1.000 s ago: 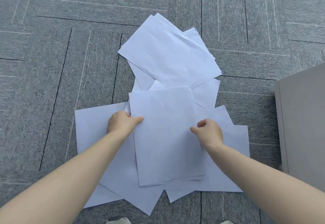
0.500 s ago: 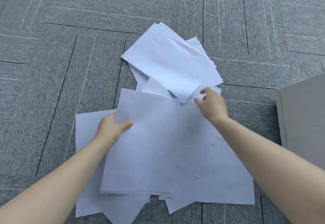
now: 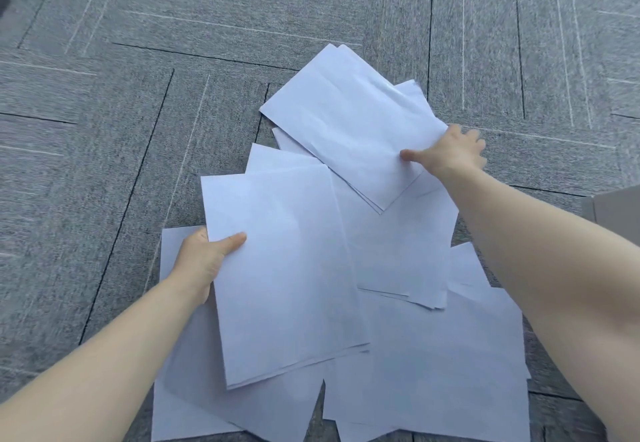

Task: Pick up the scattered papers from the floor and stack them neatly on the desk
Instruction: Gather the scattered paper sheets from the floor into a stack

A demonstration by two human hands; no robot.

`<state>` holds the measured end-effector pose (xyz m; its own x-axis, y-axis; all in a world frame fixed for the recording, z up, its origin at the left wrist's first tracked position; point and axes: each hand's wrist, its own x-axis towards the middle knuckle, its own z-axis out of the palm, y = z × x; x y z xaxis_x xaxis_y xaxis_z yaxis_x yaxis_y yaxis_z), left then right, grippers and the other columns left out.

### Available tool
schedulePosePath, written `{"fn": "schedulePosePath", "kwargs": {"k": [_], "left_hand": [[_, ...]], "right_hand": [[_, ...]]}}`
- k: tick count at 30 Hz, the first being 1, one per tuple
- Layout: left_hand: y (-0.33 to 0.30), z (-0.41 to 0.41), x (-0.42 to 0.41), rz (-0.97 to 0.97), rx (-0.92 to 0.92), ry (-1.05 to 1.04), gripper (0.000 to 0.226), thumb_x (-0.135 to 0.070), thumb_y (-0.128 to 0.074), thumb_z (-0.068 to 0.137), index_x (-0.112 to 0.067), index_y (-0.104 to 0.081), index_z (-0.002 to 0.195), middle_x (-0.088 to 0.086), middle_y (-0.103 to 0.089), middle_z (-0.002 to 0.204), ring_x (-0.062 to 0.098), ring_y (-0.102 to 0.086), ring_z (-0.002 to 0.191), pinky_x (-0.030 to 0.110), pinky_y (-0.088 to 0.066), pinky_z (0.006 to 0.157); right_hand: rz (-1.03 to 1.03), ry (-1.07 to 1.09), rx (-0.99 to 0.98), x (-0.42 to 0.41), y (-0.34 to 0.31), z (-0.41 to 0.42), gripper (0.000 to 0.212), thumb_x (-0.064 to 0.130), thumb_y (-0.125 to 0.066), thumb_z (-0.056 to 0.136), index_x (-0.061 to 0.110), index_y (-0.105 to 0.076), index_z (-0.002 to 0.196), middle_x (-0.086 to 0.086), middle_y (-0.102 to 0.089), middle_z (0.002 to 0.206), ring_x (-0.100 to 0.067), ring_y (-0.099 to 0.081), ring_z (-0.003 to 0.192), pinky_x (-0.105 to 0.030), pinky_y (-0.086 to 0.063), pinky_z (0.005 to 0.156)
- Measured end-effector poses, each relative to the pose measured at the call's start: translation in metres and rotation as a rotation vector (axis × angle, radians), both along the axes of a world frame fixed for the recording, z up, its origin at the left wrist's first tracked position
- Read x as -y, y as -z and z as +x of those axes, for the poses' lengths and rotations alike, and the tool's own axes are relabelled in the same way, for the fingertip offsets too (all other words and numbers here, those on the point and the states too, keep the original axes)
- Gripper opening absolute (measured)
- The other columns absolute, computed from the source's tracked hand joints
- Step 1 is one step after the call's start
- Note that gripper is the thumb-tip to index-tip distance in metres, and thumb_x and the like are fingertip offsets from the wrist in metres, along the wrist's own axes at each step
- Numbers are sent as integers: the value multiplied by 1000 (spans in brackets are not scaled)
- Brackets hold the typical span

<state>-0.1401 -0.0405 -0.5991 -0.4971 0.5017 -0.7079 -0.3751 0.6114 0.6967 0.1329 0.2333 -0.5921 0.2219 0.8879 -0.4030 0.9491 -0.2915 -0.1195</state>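
Thumb and fingers of the left hand point(image 3: 204, 261) pinched the left edge of a small stack of papers point(image 3: 284, 268), thumb on top and fingers hidden beneath. That stack was held just above the sheets on the floor, its long axis running from the person outward and leaning slightly left at the far end. The stack spread to the right of the left hand, its near corner fanning into a few visible edges.

The right hand point(image 3: 446, 157) reached farther out and gripped another white sheet point(image 3: 349, 126) by its right corner, thumb pressed on top and fingers underneath, blurred. This sheet, with at least one more lying directly under it, had its long axis on a diagonal, from near right to far left. It extended to the left of the right hand.

Between the two hands lay more loose papers point(image 3: 398, 244), overlapping at differing angles. Further sheets point(image 3: 433, 372) covered the carpet floor point(image 3: 138, 112) beneath both forearms, close to the person. The grey carpet tiles showed dark seams and pale stripes. At the right edge of the view stood the corner of a beige cabinet point(image 3: 616, 213), well apart from the held sheets.
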Motion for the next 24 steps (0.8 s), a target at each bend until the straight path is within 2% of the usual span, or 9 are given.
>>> {"fn": "schedulePosePath", "kwargs": {"k": [4, 7, 9, 10, 11, 14, 16, 19, 24], "left_hand": [[4, -1, -1, -19, 24, 23, 31, -3, -69, 82, -5, -65, 113, 13, -72, 108, 31, -69, 96, 42, -54, 87], [5, 1, -4, -45, 37, 53, 31, -3, -68, 83, -4, -65, 114, 12, -72, 106, 28, -69, 93, 37, -54, 81], [6, 4, -4, -67, 29, 91, 26, -2, -67, 84, -6, -67, 109, 9, -72, 103, 24, -68, 87, 32, -53, 74], [7, 5, -4, -77, 23, 103, 23, -2, -67, 84, -8, -68, 107, 9, -72, 102, 23, -68, 86, 31, -52, 73], [8, 6, -4, -85, 17, 108, 23, -2, -67, 84, -7, -68, 106, 11, -72, 103, 23, -68, 85, 30, -52, 73], [11, 6, -3, -97, 5, 103, 24, -1, -67, 84, -5, -67, 108, 11, -71, 101, 24, -68, 84, 30, -52, 71], [13, 6, 0, -97, 6, 87, 27, -2, -67, 84, -4, -67, 111, 9, -72, 99, 23, -68, 84, 31, -52, 72], [16, 6, 2, -96, 13, 76, 30, -4, -68, 84, -2, -66, 114, 13, -73, 104, 27, -70, 90, 35, -54, 77], [16, 7, 2, -77, 33, 46, 32, -4, -67, 84, -1, -64, 116, 15, -71, 109, 30, -69, 96, 35, -54, 80]], "right_hand": [[-60, 69, -37, -12, -7, 5, 113, 66, -81, 54, 12, -33, 140, -18, -45, 142, -39, -40, 133, -50, -36, 107], [-108, 134, -125, -20, -9, 10, 105, 63, -83, 40, 12, -47, 125, -12, -59, 130, -37, -52, 122, -51, -42, 101], [-120, 172, -252, -20, -12, 10, 76, 50, -87, 50, 11, -53, 106, -9, -64, 113, -33, -60, 105, -45, -52, 81], [-120, 189, -326, -17, -14, 10, 57, 37, -86, 63, 12, -53, 102, -8, -62, 106, -31, -59, 97, -38, -50, 66], [-100, 182, -369, -14, -16, 8, 41, 25, -81, 73, 12, -54, 101, -9, -60, 99, -30, -59, 91, -34, -47, 59], [29, 48, -375, -4, -13, 7, 13, 16, -64, 82, 8, -59, 90, -8, -59, 77, -34, -62, 88, -36, -47, 64], [102, -6, -406, 5, -14, 7, 14, 19, -59, 84, 6, -63, 89, -10, -61, 77, -33, -60, 83, -38, -49, 69], [203, -1, -540, 17, -13, 10, 16, 23, -59, 82, 10, -68, 85, -8, -64, 78, -26, -56, 72, -36, -47, 66], [317, 160, -885, 25, -26, 10, 13, 17, -61, 77, 8, -62, 66, 1, -52, 65, -13, -43, 64, -29, -36, 58]]}}
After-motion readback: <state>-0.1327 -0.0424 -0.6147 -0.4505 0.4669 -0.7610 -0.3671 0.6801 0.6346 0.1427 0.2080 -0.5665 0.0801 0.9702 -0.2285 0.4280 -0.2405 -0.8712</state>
